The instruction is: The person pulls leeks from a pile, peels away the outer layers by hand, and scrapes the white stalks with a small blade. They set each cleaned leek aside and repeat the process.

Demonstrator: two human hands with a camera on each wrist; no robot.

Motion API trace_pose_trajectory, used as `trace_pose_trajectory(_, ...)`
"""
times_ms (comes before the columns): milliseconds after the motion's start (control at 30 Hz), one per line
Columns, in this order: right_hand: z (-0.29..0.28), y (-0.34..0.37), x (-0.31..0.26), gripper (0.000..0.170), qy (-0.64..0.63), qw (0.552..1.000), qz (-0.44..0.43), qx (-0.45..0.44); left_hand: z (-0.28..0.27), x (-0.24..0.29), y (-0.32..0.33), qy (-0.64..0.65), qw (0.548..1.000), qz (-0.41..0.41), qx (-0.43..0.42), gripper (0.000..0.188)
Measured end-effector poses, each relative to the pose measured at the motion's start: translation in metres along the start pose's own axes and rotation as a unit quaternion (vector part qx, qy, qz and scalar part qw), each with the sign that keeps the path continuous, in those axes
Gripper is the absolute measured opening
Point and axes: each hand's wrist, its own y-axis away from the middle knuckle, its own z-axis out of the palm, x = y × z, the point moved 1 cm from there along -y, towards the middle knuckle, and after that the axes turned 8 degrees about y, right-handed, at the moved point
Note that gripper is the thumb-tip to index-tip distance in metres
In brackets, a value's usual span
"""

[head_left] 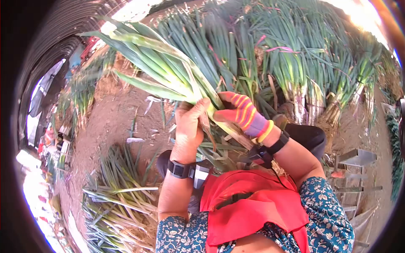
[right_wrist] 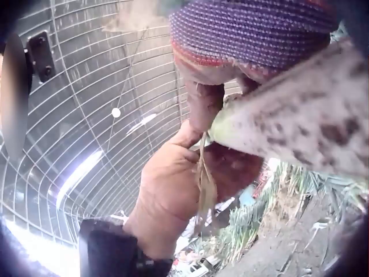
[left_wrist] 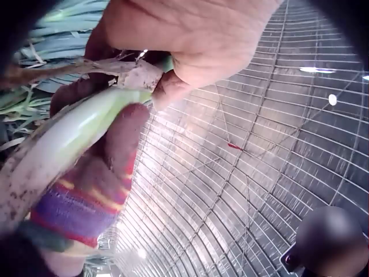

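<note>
Leek (head_left: 179, 84) slanting, leaves (head_left: 147, 63) pointing far-left, root end (head_left: 244, 140) near-right; left hand (head_left: 190, 124) gripping below leaves, gloved right hand (head_left: 247, 116) gripping closer to root end.

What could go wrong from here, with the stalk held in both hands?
The withered strip hanging by the left hand might tear off only partly, leaving a piece on the stalk. The green leaves reach well past both hands, so they could bend or snap. The right hand is gloved but the left is bare, so dirt from the speckled stalk may soil it.
</note>
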Motion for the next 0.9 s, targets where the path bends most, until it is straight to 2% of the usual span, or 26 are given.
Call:
trace_pose_trajectory(33,0.006,-0.008,0.003,0.037,0.032,0.999,0.019,-0.020,-0.012,0.000,0.003,-0.026,0.999,-0.025,0.013,0.031)
trace_pose_trajectory(100,0.016,-0.018,0.008,0.035,0.050,0.998,0.021,-0.015,-0.022,0.003,0.006,-0.005,0.999,0.007,0.034,0.030)
trace_pose_trajectory(167,0.018,-0.022,0.016,0.037,0.119,0.991,0.060,-0.005,-0.037,0.002,0.006,0.049,0.997,-0.030,0.047,0.026)
trace_pose_trajectory(233,0.021,-0.024,0.023,0.035,0.110,0.993,0.041,-0.003,-0.046,-0.001,0.005,0.063,0.996,-0.011,0.060,0.025)
trace_pose_trajectory(300,0.016,-0.019,0.030,0.035,-0.002,0.994,0.107,0.032,-0.063,-0.003,0.003,0.095,0.992,0.010,0.078,0.028)
trace_pose_trajectory(333,0.005,-0.019,0.048,0.041,0.176,0.981,0.037,0.067,-0.068,0.002,0.005,0.125,0.989,0.017,0.082,0.030)
trace_pose_trajectory(367,-0.011,-0.017,0.076,0.048,0.348,0.932,-0.034,0.096,-0.084,0.007,0.001,0.099,0.988,0.035,0.110,0.029)
trace_pose_trajectory(400,-0.028,-0.003,0.101,0.058,0.379,0.922,-0.014,0.080,-0.088,0.020,0.000,0.097,0.988,0.042,0.113,0.029)
trace_pose_trajectory(433,-0.040,0.014,0.120,0.066,0.424,0.900,0.077,0.074,-0.091,0.035,0.001,0.094,0.987,0.050,0.120,0.028)
trace_pose_trajectory(467,-0.062,0.043,0.186,0.064,0.528,0.842,0.053,0.093,-0.097,0.047,0.002,0.086,0.987,0.066,0.115,0.029)
trace_pose_trajectory(500,-0.077,0.065,0.190,0.063,0.473,0.851,0.227,-0.006,-0.104,0.058,0.001,0.076,0.987,0.085,0.109,0.029)
trace_pose_trajectory(567,-0.107,0.115,0.229,0.056,0.556,0.751,0.331,-0.133,-0.116,0.068,0.002,0.066,0.988,0.098,0.105,0.031)
trace_pose_trajectory(600,-0.124,0.119,0.245,0.056,0.553,0.754,0.329,-0.134,-0.117,0.070,0.002,0.058,0.989,0.087,0.106,0.031)
trace_pose_trajectory(667,-0.143,0.137,0.266,0.044,0.610,0.773,0.168,-0.039,-0.119,0.064,0.003,0.056,0.992,0.045,0.104,0.032)
trace_pose_trajectory(733,-0.100,0.087,0.149,0.031,0.509,0.860,0.011,-0.023,-0.112,0.050,0.000,0.050,0.995,0.029,0.076,0.033)
trace_pose_trajectory(767,-0.076,0.075,0.125,0.031,0.511,0.859,0.018,-0.018,-0.106,0.042,-0.001,0.047,0.997,0.024,0.051,0.034)
trace_pose_trajectory(833,-0.034,0.052,0.089,0.041,0.371,0.922,-0.108,-0.025,-0.084,0.030,0.000,0.052,0.998,0.023,0.021,0.034)
trace_pose_trajectory(867,-0.021,0.043,0.080,0.047,0.295,0.939,-0.172,-0.031,-0.077,0.024,0.000,0.050,0.999,0.017,0.000,0.030)
trace_pose_trajectory(900,-0.007,0.045,0.093,0.052,0.114,0.979,0.088,-0.141,-0.072,0.019,0.000,0.048,0.999,0.012,-0.020,0.026)
